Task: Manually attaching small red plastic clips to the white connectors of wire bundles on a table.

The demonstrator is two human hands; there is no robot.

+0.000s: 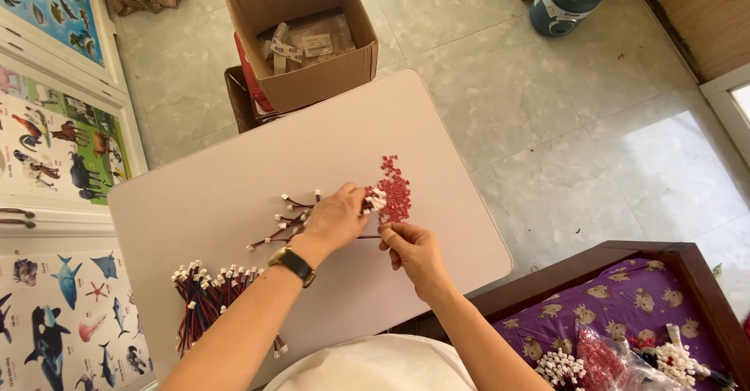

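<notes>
Lower left: I see a wire bundle (205,296) lying on the table (234,172).
Left hand (336,217): clamped on white-plugged wires (375,199).
Right hand (414,252): fingers pinched together beside the red connector pile (394,188).

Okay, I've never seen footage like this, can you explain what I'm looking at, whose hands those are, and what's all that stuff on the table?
This is one view from a camera worn on a person's head, looking down at their own two bare hands over a pale table. The left hand, with a wristwatch, grips a bunch of short wires with white plugs. The right hand pinches something too small to make out. Beside them lies a pile of small red pieces. More wires lie loose and in a bundle. A cardboard box stands beyond the table.
</notes>
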